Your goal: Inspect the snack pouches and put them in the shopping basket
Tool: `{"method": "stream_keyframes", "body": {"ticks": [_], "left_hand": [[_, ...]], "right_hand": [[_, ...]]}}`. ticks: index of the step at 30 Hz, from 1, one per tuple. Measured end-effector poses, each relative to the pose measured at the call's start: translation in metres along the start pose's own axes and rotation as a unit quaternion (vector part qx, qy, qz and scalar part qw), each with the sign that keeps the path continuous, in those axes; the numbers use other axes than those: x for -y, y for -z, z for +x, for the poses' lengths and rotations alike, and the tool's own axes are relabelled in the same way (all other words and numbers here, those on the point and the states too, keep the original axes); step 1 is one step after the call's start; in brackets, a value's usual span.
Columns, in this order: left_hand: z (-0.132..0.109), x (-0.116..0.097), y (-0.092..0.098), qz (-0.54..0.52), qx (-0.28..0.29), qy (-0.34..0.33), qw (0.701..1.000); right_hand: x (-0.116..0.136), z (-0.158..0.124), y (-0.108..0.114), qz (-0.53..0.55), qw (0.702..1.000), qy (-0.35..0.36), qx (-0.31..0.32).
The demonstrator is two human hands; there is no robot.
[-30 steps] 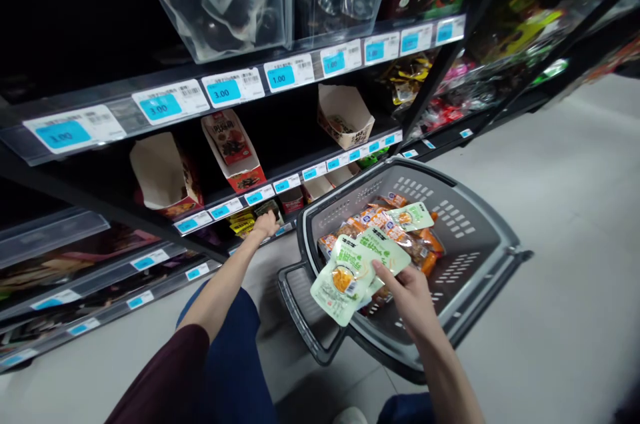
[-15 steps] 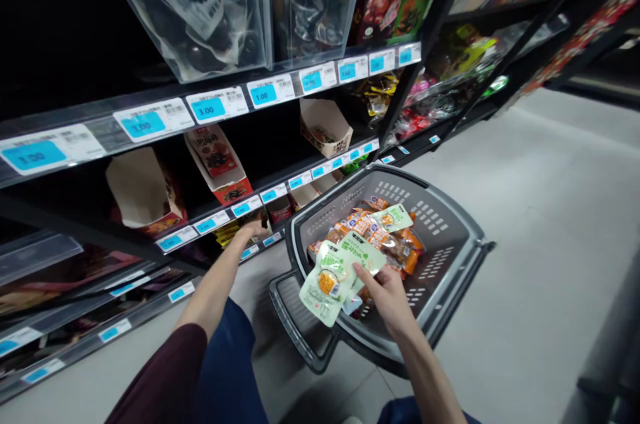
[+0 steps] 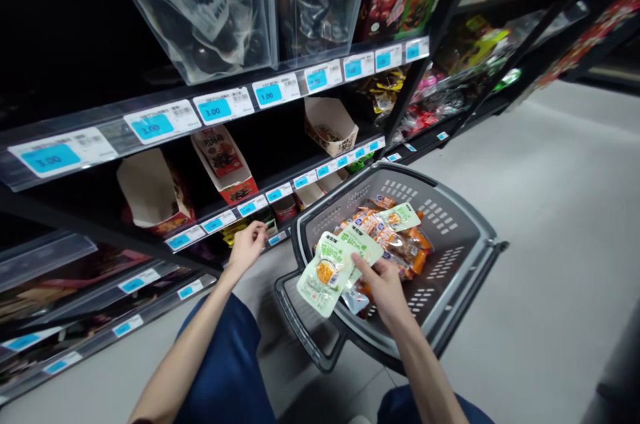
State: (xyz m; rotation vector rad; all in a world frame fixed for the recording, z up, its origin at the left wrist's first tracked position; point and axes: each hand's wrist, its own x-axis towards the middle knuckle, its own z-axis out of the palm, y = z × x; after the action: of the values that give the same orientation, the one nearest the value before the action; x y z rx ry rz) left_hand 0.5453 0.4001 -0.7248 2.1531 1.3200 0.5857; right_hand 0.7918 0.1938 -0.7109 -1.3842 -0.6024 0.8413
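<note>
The right hand [image 3: 384,283] gripped two green packets [image 3: 327,271] by their right edge, thumb on top and fingers closed beneath, over the near-left corner of the basket [image 3: 480,237]. Orange packets [image 3: 400,244] filled the basket's far-left part; its right side lay bare. The left hand [image 3: 246,247] hung just off the shelf [image 3: 220,219] edge, fingers curled together below a price tag [image 3: 250,206]; whether they pinched anything could not be told. Open floor [image 3: 550,211] lay to the right of the basket.
</note>
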Motion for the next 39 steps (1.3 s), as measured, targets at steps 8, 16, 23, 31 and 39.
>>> {"method": "stream_keyframes", "body": {"ticks": [8,16,23,31,39], "left_hand": [[-0.079,-0.097,0.022,-0.045,0.064,-0.249,0.965],[-0.073,-0.101,0.013,-0.004,0.070,-0.221,0.973],[-0.066,-0.078,0.045,-0.017,0.005,-0.126,0.992],[-0.044,-0.024,0.053,0.074,-0.128,-0.044,0.988],[-0.003,0.004,-0.007,0.054,-0.074,-0.024,0.996]], "right_hand": [[-0.005,-0.017,-0.026,-0.020,0.997,0.006,0.074],[-0.003,-0.024,-0.038,-0.041,0.989,0.025,0.137],[-0.001,-0.012,-0.037,-0.005,0.998,0.006,0.068],[0.007,0.010,-0.011,0.058,0.998,0.007,-0.039],[0.005,0.010,-0.005,0.043,0.998,0.015,-0.037]]}}
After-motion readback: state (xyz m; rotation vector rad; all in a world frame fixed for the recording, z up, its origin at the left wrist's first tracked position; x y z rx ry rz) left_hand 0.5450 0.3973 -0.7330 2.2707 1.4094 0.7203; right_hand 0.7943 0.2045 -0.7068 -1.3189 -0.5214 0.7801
